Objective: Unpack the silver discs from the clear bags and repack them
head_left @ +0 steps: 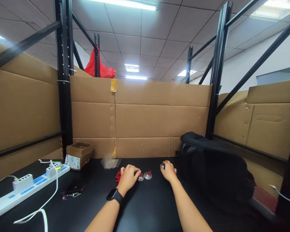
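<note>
My left hand [129,177], with a black watch [114,196] on its wrist, rests low over the black table. Its fingers are curled, and what they may pinch is hidden. Small red pieces [118,176] lie in a pile against its left side. Beside its thumb is a clear round suction cup [141,177] with a red part. Just right of that, a second clear suction cup [148,176] with a red hook-like part lies on the table. My right hand [169,170] is closed around another clear, shiny round piece [162,166], which looks like a suction cup, mostly covered by the fingers.
A black backpack [215,167] fills the table's right side. On the left are a white power strip [31,190] with cables, a dark pouch [73,187] with keys, and a small cardboard box [79,154]. A clear plastic bag [110,162] lies before the cardboard wall [145,120].
</note>
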`<act>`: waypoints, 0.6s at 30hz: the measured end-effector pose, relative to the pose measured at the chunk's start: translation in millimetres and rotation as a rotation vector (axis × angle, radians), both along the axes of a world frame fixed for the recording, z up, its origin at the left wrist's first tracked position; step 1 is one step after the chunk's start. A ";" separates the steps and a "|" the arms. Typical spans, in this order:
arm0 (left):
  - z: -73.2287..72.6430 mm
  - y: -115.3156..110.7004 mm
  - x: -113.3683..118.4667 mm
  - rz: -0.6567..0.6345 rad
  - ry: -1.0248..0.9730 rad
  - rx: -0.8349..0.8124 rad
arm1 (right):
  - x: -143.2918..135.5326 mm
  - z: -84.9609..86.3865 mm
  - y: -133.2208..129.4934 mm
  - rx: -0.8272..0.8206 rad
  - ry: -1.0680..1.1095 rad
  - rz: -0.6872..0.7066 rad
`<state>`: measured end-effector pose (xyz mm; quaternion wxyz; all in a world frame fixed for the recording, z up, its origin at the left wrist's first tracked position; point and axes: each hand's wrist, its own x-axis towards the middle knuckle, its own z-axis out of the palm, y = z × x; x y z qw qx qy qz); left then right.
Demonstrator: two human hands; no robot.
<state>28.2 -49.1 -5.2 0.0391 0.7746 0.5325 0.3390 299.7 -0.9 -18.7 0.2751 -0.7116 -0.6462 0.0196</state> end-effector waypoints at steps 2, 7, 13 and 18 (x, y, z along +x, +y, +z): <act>2.6 2.6 -14.7 0.050 0.007 0.024 | 3.2 -3.4 2.8 -0.031 -0.008 0.011; 2.4 18.3 -65.9 0.253 0.074 -0.097 | 2.2 -4.3 11.2 -0.026 -0.011 -0.016; 0.4 22.3 -80.3 0.289 0.115 -0.167 | 3.7 -1.7 10.7 -0.007 0.016 -0.031; 1.1 18.9 -74.4 0.288 0.112 -0.139 | 6.0 -1.1 7.8 0.023 0.069 -0.025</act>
